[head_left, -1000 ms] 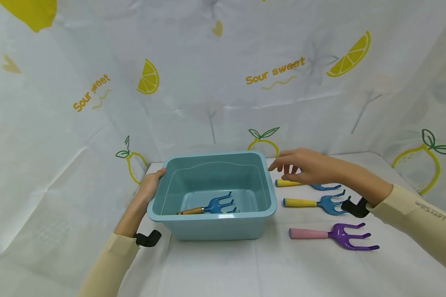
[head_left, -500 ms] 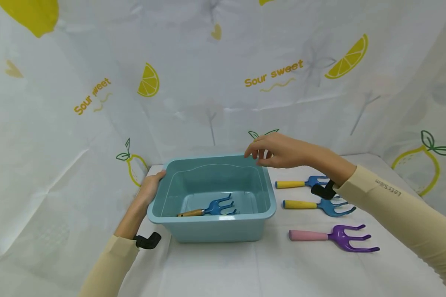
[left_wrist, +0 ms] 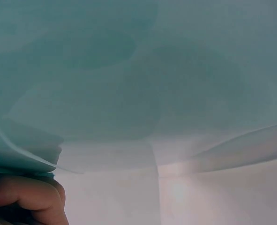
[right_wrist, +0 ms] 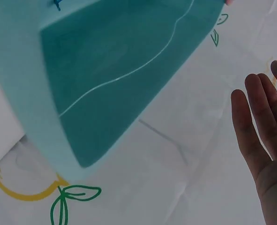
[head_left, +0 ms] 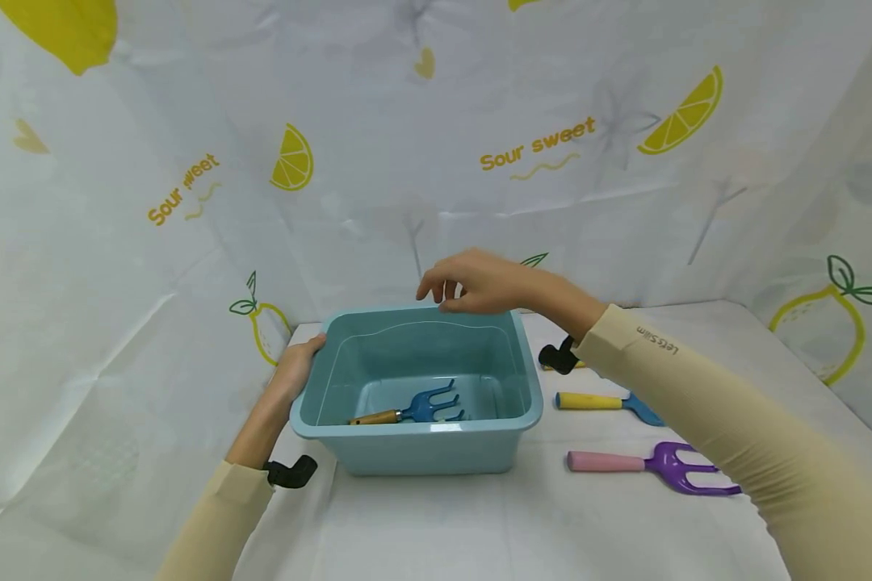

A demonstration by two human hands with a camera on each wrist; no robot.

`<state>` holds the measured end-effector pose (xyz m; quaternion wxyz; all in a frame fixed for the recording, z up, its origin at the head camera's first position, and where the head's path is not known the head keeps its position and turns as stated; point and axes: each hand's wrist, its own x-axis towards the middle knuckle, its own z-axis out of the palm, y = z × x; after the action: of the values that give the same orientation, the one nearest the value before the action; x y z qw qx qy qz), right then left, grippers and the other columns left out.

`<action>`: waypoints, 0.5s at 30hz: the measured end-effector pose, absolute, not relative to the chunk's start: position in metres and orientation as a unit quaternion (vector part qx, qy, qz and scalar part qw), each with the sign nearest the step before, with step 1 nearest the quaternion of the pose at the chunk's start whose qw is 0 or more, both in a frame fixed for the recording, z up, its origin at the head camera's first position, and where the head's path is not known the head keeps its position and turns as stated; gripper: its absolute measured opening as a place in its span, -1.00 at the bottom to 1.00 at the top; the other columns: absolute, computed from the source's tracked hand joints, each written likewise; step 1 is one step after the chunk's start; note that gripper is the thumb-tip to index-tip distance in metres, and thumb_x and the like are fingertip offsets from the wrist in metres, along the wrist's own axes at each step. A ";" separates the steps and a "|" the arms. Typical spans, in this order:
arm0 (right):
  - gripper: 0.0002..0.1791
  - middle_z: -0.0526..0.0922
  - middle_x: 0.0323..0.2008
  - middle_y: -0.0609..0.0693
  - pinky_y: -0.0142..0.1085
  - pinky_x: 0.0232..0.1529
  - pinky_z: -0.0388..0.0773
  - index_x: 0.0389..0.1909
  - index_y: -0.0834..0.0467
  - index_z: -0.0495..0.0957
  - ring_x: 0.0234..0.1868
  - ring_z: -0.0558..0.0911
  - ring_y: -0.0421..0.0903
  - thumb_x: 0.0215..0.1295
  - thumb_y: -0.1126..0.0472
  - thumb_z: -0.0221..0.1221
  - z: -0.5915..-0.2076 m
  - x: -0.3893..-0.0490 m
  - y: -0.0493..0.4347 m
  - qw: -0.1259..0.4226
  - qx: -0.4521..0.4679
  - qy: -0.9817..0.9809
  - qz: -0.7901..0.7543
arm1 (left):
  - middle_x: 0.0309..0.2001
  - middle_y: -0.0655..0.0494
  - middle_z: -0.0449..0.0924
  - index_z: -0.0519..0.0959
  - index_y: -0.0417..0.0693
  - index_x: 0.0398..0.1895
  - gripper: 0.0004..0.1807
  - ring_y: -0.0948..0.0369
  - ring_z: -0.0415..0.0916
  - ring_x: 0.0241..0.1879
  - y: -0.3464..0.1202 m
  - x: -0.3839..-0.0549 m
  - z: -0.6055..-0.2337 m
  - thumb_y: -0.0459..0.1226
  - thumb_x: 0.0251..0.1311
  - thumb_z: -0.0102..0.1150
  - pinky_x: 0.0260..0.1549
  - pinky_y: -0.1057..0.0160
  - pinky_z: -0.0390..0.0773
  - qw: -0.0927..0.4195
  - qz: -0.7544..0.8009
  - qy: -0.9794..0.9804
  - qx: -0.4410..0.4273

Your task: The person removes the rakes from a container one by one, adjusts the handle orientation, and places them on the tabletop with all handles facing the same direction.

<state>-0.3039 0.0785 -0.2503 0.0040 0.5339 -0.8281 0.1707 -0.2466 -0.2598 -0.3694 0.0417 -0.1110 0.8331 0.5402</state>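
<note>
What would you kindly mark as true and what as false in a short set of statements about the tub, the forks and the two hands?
1. The left hand grips the side of the tub. True.
2. The right hand is holding a fork. False: it holds nothing.
3. A wooden-handled fork lies inside the tub. True.
4. The pink-handled fork has a blue head. False: its head is purple.
5. A yellow-handled fork is partly hidden behind the right sleeve in the head view. True.
6. In the head view, the tub is to the right of the pink-handled fork. False: it is to the left.
</note>
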 end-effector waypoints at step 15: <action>-0.69 0.73 -0.02 0.04 -0.24 0.09 0.64 0.17 0.08 0.64 -0.02 0.74 -0.06 0.46 0.30 0.20 -0.283 -0.316 0.008 -0.064 0.551 -0.812 0.183 | -0.34 0.21 0.48 0.53 -0.23 0.03 -0.47 0.34 0.46 -0.36 -0.260 -0.247 -0.370 0.06 0.58 -0.20 -0.32 0.36 0.46 0.036 0.542 0.832 -0.117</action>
<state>-0.3159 0.0084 -0.2832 -0.0639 0.5508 -0.8119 0.1828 -0.2473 -0.2599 -0.3699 0.0360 -0.1168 0.8316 0.5418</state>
